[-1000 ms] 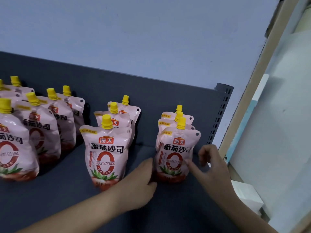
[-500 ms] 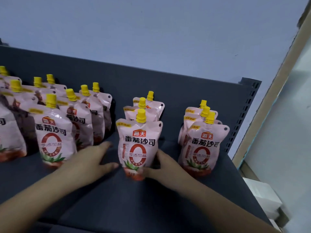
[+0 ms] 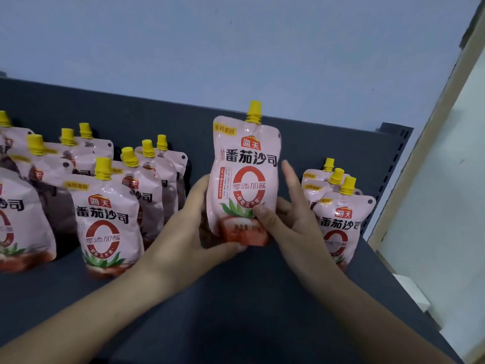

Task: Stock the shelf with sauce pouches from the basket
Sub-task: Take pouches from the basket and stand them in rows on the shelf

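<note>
A pink sauce pouch (image 3: 245, 174) with a yellow cap is held upright above the dark grey shelf (image 3: 249, 298), lifted off its surface. My left hand (image 3: 194, 227) grips its lower left side and bottom. My right hand (image 3: 291, 216) holds its lower right, thumb on the front, forefinger stretched up along its edge. Rows of the same pouches stand on the shelf: a front pouch (image 3: 106, 222) to the left with several behind it, and a row of three (image 3: 341, 216) to the right. The basket is out of view.
The shelf's dark back panel (image 3: 301, 143) ends at a slotted upright (image 3: 393, 164) on the right. A pale blue wall rises behind. A beige frame (image 3: 425, 122) slants down the right side, with a white box (image 3: 412, 292) below it.
Both hands have closed on the front pouch of the middle row and lifted it off the shelf toward the camera. A second ago they were at the right row's front pouch.
</note>
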A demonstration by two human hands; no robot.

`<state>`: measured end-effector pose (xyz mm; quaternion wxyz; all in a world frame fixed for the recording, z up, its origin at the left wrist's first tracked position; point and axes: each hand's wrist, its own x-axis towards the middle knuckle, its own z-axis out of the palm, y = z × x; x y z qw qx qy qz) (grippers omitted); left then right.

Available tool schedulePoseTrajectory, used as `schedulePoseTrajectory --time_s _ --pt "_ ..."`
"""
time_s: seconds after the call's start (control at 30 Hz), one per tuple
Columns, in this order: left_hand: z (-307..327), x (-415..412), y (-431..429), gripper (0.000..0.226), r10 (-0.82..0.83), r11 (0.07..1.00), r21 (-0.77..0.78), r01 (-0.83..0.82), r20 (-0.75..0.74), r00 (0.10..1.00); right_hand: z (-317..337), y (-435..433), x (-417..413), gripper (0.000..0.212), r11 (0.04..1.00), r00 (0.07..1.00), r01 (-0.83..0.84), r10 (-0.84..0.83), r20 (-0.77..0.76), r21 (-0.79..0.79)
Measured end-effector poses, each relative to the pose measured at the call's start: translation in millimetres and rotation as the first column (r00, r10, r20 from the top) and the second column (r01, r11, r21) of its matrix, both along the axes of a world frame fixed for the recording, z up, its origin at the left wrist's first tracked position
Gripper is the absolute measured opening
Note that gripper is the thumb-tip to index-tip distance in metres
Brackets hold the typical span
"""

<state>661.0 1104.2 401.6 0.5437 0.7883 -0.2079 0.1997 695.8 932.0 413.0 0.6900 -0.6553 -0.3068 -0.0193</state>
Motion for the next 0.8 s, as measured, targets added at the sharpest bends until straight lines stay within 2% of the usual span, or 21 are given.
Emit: schedulePoseTrajectory --time_s 0.07,0.17,0.23,0.3,0.4,0.5,0.7,0.77,0.8 --pt "6.7 -1.0 3.3 0.088 0.007 1.0 -0.022 -0.007 0.03 1.0 4.9 -0.7 -1.0 0.084 0.992 0.996 -0.045 0.053 0.067 -0.119" --pt "12.3 -1.1 3.5 0.083 -0.003 0.996 -0.085 0.005 0.025 1.0 2.0 -4.8 2.6 0.106 0.961 0.993 -0.08 0.099 0.058 -0.265" --pt "13.0 0.3 6.6 0.082 -0.041 0.992 -0.122 0.04 -0.008 0.999 -1.9 -6.9 4.9 0.101 0.956 0.995 -0.043 0.068 0.078 -0.29" --pt "12.2 3.2 12.7 0.09 -0.096 0.985 -0.147 0.089 -0.042 0.994 -2.4 -8.0 3.9 0.091 0.96 0.996 -0.008 0.033 0.087 -0.279" --pt "8.2 6.8 19.2 0.094 -0.13 0.987 -0.108 0.122 -0.068 0.989 -0.1 -5.1 -0.2 0.083 0.966 0.992 0.055 -0.024 0.121 -0.254" --pt "5.6 7.9 17.5 0.098 -0.06 0.998 -0.002 0.06 0.004 0.998 -0.9 5.3 -2.9 0.079 0.963 0.973 0.14 -0.091 0.211 -0.228" --pt "-0.1 4.5 1.9 0.076 0.192 0.972 0.097 -0.216 0.214 0.958 -14.6 22.2 -6.0 0.074 0.941 0.919 0.3 -0.24 0.314 -0.158" --pt "-4.0 17.0 9.6 0.071 0.186 0.963 0.159 -0.217 0.19 0.964 -15.3 19.0 -6.4 0.075 0.938 0.915 0.301 -0.233 0.329 -0.174" --pt "-5.5 33.5 15.5 0.071 0.166 0.969 0.167 -0.18 0.096 0.981 -14.7 15.4 -6.0 0.075 0.936 0.917 0.298 -0.225 0.33 -0.188"
